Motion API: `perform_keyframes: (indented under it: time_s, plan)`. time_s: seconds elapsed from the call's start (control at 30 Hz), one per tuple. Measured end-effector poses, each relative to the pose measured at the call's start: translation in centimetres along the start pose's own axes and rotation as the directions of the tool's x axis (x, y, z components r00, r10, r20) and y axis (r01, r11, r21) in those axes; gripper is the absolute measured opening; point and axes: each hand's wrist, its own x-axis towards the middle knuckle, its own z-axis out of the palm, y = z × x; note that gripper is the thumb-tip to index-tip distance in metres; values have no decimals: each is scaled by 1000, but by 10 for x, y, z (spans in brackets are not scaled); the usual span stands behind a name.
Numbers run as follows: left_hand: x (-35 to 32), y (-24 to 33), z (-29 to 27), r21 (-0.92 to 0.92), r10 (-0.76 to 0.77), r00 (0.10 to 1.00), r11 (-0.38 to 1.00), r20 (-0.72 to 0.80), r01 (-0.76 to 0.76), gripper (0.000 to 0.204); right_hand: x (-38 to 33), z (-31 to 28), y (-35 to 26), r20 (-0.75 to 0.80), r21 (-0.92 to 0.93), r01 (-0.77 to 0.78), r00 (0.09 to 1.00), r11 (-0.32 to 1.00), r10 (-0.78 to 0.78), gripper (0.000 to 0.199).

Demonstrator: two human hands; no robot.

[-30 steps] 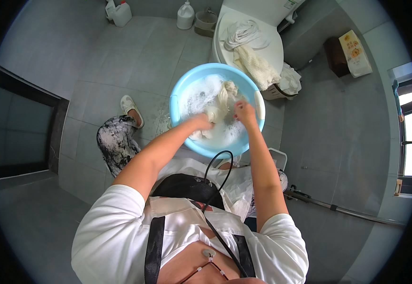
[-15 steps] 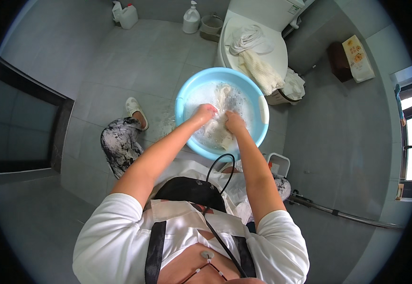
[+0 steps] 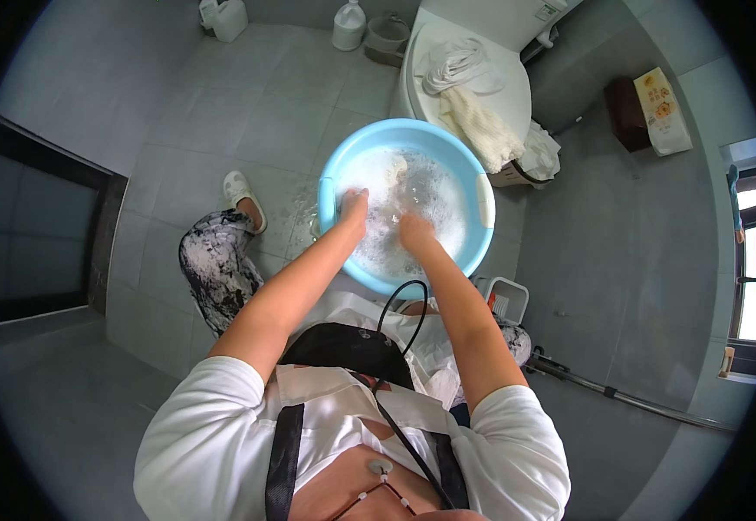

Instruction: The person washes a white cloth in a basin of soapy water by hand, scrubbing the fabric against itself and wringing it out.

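Note:
A round light-blue basin (image 3: 333, 165) holds sudsy water with thick white foam. Inside it lies an off-white cloth (image 3: 398, 168), mostly sunk; only a pale strip shows near the far side. My left hand (image 3: 355, 207) dips into the foam at the basin's left, its fingers partly covered by suds. Near the middle, my right hand (image 3: 415, 232) is curled and pushed down into the water, with its fingertips hidden. What lies under the right hand cannot be made out through the foam.
Behind the basin, a white toilet (image 3: 517, 65) carries a cream knitted garment (image 3: 482, 130) and white cloth (image 3: 460, 65) on its lid. A filled bin (image 3: 539, 156) stands beside it. White jugs (image 3: 348, 26) and a small bucket (image 3: 387, 39) line the back wall.
My hands have moved slightly apart, the left one leftward and the right one left and nearer. The cloth has sunk, and more foam covers the water.

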Motion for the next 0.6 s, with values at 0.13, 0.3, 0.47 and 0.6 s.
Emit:
perform_keyframes:
  time_s: [0.13,0.3,0.47,0.6]
  plan:
    - [2,-2,2,-177,-149,989,973,21,151,44,2,0,20,-175,531,24,981,847,82,48]
    - [-19,12,16,-348,-323,859,813,397,467,46,-53,-78,17,-137,985,134,990,111,21,43]
    - [-14,21,30,-503,-178,844,735,505,456,53,-91,-122,2,-304,953,303,950,-19,-69,28]
    - [-31,44,29,-469,-39,758,764,651,442,60,-106,-127,4,-453,890,455,883,-10,-125,26]
